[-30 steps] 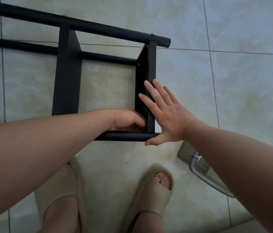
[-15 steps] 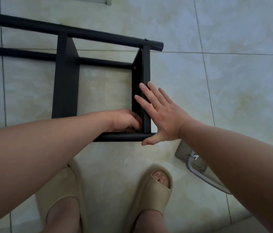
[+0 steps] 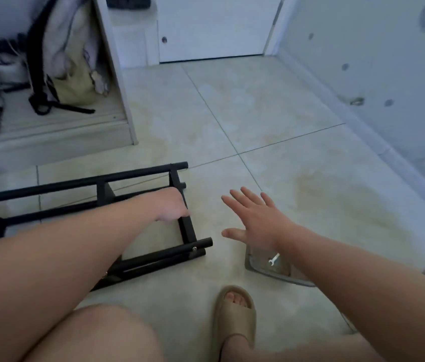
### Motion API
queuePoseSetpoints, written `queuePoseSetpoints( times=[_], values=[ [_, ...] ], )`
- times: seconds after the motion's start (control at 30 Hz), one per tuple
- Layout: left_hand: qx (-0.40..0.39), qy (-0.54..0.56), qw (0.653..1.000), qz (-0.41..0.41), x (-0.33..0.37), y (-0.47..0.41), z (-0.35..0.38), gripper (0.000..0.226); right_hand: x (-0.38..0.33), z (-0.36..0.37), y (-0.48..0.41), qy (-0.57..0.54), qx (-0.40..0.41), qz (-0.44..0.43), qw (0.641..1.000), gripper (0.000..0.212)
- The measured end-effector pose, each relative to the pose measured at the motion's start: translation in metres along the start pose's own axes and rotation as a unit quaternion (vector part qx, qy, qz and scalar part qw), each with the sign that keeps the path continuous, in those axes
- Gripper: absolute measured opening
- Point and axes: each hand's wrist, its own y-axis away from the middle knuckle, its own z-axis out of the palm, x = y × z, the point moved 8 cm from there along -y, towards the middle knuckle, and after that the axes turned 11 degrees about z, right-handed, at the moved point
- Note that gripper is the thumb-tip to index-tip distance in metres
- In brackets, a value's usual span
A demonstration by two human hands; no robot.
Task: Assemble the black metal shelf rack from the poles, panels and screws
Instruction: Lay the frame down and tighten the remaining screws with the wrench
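Observation:
The black metal rack [image 3: 133, 178] lies on its side on the tiled floor, poles running left to right, with a screw head [image 3: 194, 249] showing on the near pole. My left hand [image 3: 172, 205] reaches over the frame and grips the rack's end panel [image 3: 188, 229] near its upper part; the fingers are hidden behind the panel. My right hand [image 3: 256, 220] hovers to the right of the rack with fingers spread, touching nothing.
A clear plastic tray [image 3: 266, 271] with a small silver wrench [image 3: 274, 258] sits on the floor under my right forearm. My foot in a beige slipper [image 3: 235, 317] is in front. A low white shelf with a bag [image 3: 70, 74] stands back left; a wall runs along the right.
My right hand has lifted off the end panel and moved right, clear of the rack. The camera has tilted up, showing the room. My left hand stays at the end panel.

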Motion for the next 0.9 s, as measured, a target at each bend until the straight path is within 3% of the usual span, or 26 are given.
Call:
queuePoseSetpoints(
  times=[0.2,0.33,0.43,0.63,0.9],
  values=[
    [0.041,-0.122,0.990,0.065,0.119,0.040,-0.005,0.033,0.064,-0.039,0.087,-0.035,0.064,0.077,0.994,0.070],
    [0.063,-0.250,0.959,0.119,0.166,0.042,0.033,0.050,0.112,-0.036,0.118,-0.040,0.069,0.141,0.987,0.070],
    [0.054,-0.270,0.947,0.165,0.177,0.028,0.063,0.058,0.145,-0.026,0.118,-0.074,0.054,0.205,0.975,0.071],
    [-0.017,-0.285,0.939,0.190,0.182,-0.021,0.109,0.065,0.182,0.040,0.078,-0.144,-0.045,0.255,0.955,0.066],
    [-0.090,-0.372,0.878,0.286,0.170,-0.092,0.160,0.057,0.214,0.135,0.004,-0.104,-0.212,0.246,0.940,0.051]
  ],
)
